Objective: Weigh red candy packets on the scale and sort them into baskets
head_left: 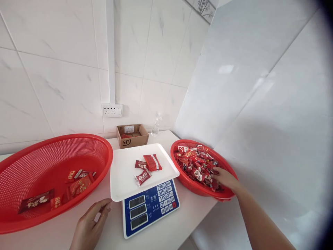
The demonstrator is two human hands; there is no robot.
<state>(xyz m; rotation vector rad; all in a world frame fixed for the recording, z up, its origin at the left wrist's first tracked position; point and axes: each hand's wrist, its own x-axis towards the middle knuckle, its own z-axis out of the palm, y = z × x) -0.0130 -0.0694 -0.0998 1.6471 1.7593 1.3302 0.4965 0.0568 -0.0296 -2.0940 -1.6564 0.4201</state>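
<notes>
My right hand reaches into a round red basket heaped with wrapped candies. Its fingers are bent close together on the candies at the near right side; which piece lies between them I cannot make out. My left hand is at the front left corner of the scale's white tray, thumb and fingertips pinched together with nothing visible in them. On the tray lie one larger red packet and smaller dark red wrapped candies. Below it is the blue scale panel with its keypad and displays.
At left stands a larger red perforated basket with several wrapped pieces inside. Behind the scale are a small cardboard box and a clear plastic bottle. Tiled walls bound the white table at back and right.
</notes>
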